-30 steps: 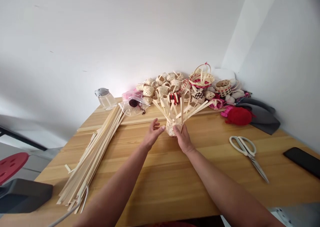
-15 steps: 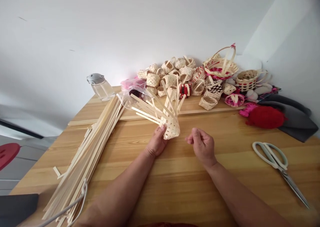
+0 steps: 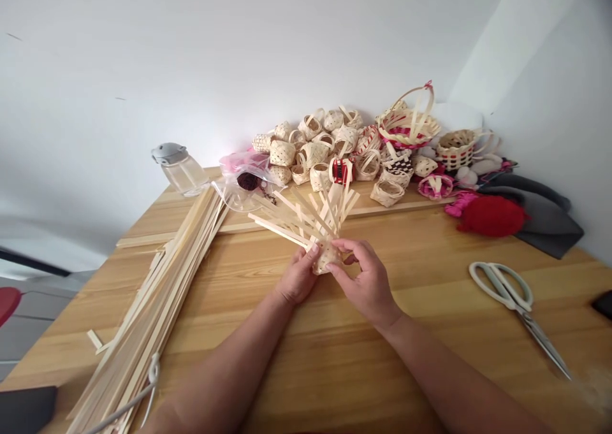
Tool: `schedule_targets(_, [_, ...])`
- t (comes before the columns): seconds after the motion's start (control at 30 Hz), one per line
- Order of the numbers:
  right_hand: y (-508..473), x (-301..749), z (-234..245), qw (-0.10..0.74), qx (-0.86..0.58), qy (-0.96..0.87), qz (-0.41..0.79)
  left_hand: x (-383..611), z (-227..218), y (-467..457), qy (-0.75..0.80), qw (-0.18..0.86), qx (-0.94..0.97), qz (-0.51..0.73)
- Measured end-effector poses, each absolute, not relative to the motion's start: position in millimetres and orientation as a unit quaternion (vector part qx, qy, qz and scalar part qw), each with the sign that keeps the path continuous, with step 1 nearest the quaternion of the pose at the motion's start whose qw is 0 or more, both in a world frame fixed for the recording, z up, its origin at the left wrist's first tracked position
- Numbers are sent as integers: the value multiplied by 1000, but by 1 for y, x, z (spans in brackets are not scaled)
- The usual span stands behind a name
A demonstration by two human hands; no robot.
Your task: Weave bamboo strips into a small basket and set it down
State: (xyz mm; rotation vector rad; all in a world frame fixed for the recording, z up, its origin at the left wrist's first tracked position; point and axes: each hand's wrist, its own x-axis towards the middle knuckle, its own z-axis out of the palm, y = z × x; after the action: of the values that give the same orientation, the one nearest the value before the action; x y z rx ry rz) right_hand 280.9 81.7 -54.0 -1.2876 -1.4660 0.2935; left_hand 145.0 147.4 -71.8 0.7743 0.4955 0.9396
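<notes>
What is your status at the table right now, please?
Left hand and right hand on woven basket. Its strips fanning out. Strip bundle to the left.

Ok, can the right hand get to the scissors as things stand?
Probably yes: nothing lies on the table between the right hand and the scissors, though that hand is holding the woven basket and must let go first.

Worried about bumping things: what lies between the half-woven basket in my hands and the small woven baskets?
In the head view, a long flat strip lies between the half-woven basket and the small woven baskets.
</notes>
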Motion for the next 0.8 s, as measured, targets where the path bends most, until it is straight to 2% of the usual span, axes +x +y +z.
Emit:
schedule_targets(0.3, [82, 276, -55, 562, -568, -585, 142, 149, -70, 142, 243, 783, 367, 440])
schedule_targets(0.8, [82, 276, -56, 552, -552, -619, 86, 148, -71, 142, 244, 779, 368, 446])
